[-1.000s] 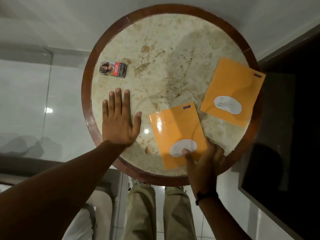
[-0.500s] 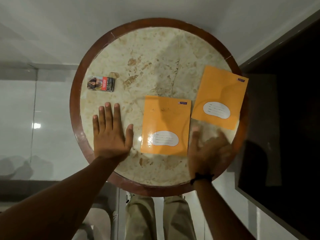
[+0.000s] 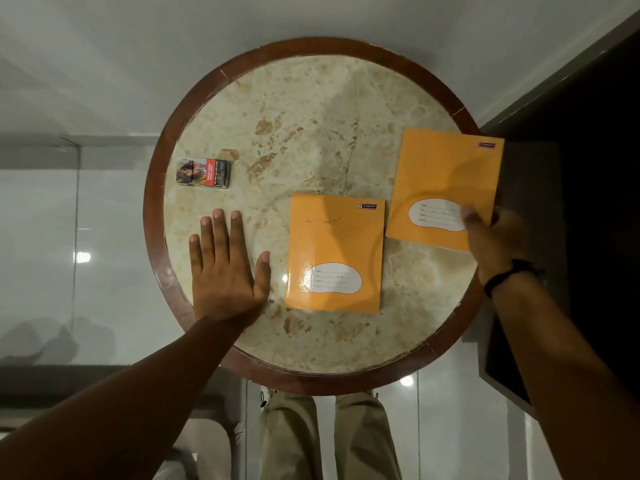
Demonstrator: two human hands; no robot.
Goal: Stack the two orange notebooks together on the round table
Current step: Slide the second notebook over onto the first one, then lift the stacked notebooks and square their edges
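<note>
Fingers (image 3: 471, 216) of the right hand (image 3: 495, 242) pinch the near right corner of the far notebook (image 3: 446, 178), which overhangs the rim of the round table (image 3: 152, 216). Beside it, barely apart, lies the second notebook (image 3: 336, 244), flat and untouched. Left hand (image 3: 227, 271) rests palm down with fingers spread, holding nothing. Lifting the gripped book clear, then squaring its edges over the other, looks the surest way to stack them.
</note>
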